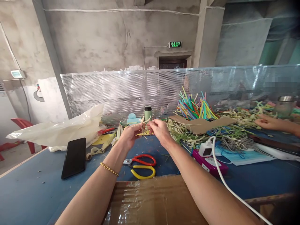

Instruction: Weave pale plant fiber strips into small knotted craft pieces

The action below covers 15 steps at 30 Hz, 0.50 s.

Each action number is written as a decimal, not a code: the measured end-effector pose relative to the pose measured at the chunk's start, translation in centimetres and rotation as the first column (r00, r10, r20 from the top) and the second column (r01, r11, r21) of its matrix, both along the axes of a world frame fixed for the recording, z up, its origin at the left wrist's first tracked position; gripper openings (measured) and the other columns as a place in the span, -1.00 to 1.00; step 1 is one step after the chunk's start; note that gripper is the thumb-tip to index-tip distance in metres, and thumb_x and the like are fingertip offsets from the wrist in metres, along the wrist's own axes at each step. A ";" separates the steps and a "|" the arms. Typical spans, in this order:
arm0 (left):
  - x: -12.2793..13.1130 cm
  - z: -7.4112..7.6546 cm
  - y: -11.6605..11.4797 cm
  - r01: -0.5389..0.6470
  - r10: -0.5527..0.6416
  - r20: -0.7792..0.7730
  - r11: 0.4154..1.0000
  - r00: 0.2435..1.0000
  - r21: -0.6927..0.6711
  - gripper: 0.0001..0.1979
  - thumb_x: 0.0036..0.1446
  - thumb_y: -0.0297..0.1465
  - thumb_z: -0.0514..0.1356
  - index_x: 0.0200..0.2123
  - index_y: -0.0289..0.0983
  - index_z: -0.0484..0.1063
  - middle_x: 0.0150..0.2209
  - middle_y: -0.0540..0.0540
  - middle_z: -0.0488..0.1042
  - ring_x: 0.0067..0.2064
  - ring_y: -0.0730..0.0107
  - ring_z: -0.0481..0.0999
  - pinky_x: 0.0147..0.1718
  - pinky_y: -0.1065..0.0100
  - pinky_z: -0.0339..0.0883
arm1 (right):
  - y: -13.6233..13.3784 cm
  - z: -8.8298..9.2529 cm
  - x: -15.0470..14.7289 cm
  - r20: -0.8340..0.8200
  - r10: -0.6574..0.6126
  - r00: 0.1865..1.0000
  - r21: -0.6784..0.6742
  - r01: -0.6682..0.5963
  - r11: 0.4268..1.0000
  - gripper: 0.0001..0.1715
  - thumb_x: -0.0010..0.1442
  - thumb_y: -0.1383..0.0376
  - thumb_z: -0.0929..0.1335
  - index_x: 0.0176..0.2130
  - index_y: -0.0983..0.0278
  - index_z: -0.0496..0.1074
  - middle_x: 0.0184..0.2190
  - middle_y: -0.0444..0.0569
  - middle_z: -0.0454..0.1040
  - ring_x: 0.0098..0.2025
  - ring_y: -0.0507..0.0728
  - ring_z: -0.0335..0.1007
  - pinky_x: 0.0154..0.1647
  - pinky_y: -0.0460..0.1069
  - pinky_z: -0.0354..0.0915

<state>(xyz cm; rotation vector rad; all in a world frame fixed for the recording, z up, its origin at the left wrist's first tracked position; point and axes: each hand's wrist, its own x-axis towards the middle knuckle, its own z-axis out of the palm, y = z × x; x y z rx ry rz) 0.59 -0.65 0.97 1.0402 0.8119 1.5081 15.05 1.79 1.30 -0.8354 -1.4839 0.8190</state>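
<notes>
Above the blue table (32, 190), my left hand (129, 135) and my right hand (159, 128) meet on a small cluster of pale cream strips (144, 127). Both hands pinch it between fingertips, strips sticking out up and down. A gold bead bracelet (109, 169) sits on my left wrist. Just below the hands lie cutters with red and yellow handles (142, 166). A heap of cream and green strips (187, 132) lies right of my right hand.
A black phone (74, 157) and a white plastic bag (63, 129) lie at left. A cardboard box (150, 203) is at the near edge. Colourful sticks (194, 107), a magenta box (211, 164), a white charger with cable (206, 149) and another person's hand (269, 122) are at right.
</notes>
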 end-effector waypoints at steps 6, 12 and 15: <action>0.0 0.0 -0.3 -0.093 0.096 -0.062 0.995 0.993 0.044 -0.67 -0.23 -0.28 0.45 -0.36 -0.34 0.61 -0.43 -0.10 0.53 -0.44 0.46 0.42 -0.45 0.41 0.17 | -0.1 -0.5 -0.5 0.052 0.030 0.998 0.101 -0.035 0.994 -0.83 0.00 0.23 0.39 -0.46 0.31 0.47 -0.55 -0.08 0.45 -0.49 0.05 0.31 -0.44 -0.04 0.21; 0.7 0.0 -0.3 -0.191 0.242 -0.141 0.934 0.960 0.303 -0.76 -0.24 -0.34 0.44 -0.44 -0.34 0.62 -0.49 -0.07 0.54 -0.42 0.41 0.42 -0.37 0.38 0.25 | -0.1 -0.5 -0.7 -0.017 0.135 0.991 0.121 -0.132 0.984 -0.78 -0.07 0.22 0.44 -0.40 0.32 0.47 -0.47 -0.06 0.51 -0.43 0.06 0.37 -0.38 -0.05 0.24; 0.8 0.0 -0.1 -0.219 0.301 -0.173 0.899 0.938 0.379 -0.81 -0.19 -0.36 0.42 -0.43 -0.32 0.63 -0.48 -0.07 0.56 -0.39 0.35 0.45 -0.34 0.36 0.28 | -0.5 -0.3 -0.8 -0.032 0.147 0.989 0.112 -0.142 0.983 -0.75 -0.06 0.19 0.45 -0.39 0.31 0.47 -0.46 -0.05 0.51 -0.42 0.07 0.37 -0.39 -0.05 0.24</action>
